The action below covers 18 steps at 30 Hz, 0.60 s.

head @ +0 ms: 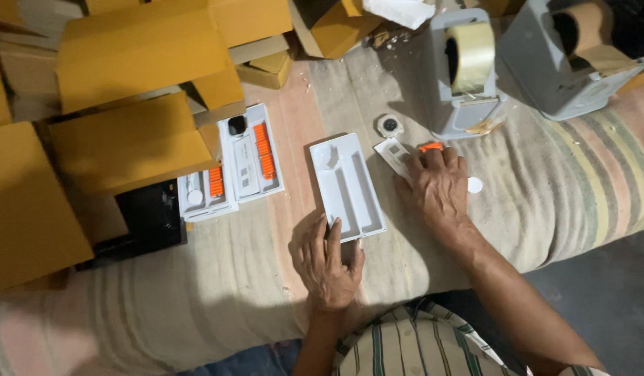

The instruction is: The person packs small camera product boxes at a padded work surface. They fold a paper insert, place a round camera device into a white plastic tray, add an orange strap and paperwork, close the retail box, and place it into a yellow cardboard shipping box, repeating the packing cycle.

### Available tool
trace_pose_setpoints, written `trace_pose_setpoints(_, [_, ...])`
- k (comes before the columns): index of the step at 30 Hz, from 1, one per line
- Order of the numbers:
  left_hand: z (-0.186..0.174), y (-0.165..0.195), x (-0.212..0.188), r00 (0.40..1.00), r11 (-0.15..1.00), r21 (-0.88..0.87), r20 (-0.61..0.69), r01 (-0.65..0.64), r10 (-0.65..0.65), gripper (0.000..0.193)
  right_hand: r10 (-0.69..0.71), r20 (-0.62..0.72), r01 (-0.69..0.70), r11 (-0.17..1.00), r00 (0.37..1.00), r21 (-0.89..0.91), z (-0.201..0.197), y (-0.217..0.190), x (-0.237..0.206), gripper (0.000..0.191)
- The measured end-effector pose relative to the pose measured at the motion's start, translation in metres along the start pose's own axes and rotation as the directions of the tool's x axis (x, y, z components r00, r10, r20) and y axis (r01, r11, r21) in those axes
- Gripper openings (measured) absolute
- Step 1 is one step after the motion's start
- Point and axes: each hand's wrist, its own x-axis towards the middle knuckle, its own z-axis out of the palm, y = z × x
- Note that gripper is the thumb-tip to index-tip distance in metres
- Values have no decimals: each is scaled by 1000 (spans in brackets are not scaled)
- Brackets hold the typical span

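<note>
An empty white plastic tray (pixel 346 184) with moulded compartments lies on the striped cloth in front of me. My left hand (pixel 325 261) rests on the tray's near edge, fingers pressing it down. My right hand (pixel 437 188) lies flat to the tray's right, covering an orange strap (pixel 430 147) and touching a small white card (pixel 393 154). A small white disc (pixel 475 185) lies just right of that hand. A round watch body (pixel 390 125) sits beyond the card.
Two filled white trays (pixel 251 153) with orange straps lie to the left beside a black box (pixel 151 219). Yellow cardboard boxes (pixel 137 90) pile up at the left and back. Two grey tape dispensers (pixel 464 73) stand at the back right.
</note>
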Motion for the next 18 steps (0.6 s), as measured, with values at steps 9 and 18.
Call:
trace_pose_setpoints(9, [-1, -2, -1, 1000, 1000, 6, -20, 9, -9, 62, 72, 12, -72, 997, 997, 7, -20, -12, -18, 63])
trace_pose_setpoints(18, [-4, 5, 3, 995, 999, 29, -92, 28, -25, 74, -133, -56, 136, 990, 989, 41, 57, 3, 73, 52])
